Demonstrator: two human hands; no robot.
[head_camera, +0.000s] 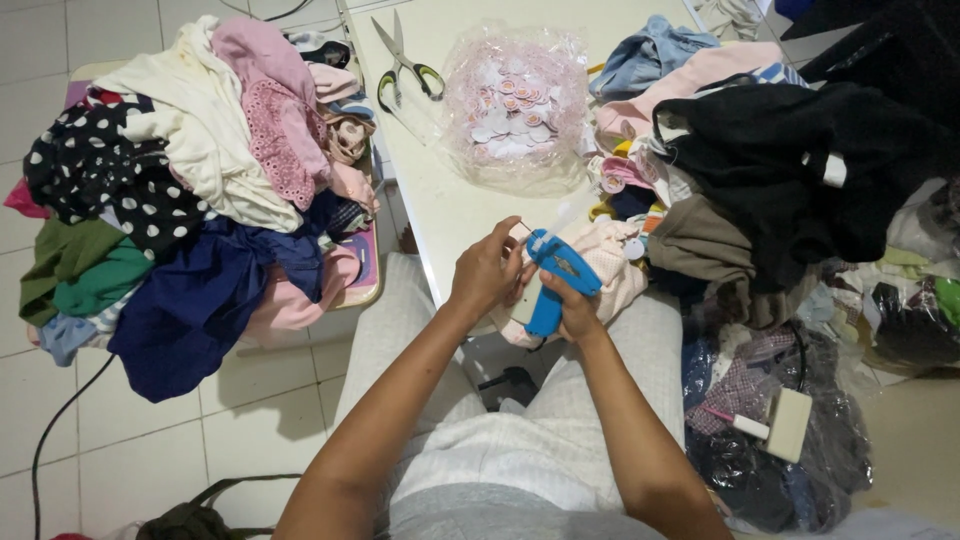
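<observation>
Head view: tagging a garment at a white table (440, 200).
Right hand (578, 305) grips a blue plastic tagging gun (555, 275); left hand (488, 270) pinches pale pink fabric (610, 262).

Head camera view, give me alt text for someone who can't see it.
A seated person's right hand holds a blue plastic tagging gun over a pale pink garment at a white table's edge, while the left hand pinches near its tip. Heaps of clothes, scissors and a clear bag of round tags surround them.
</observation>
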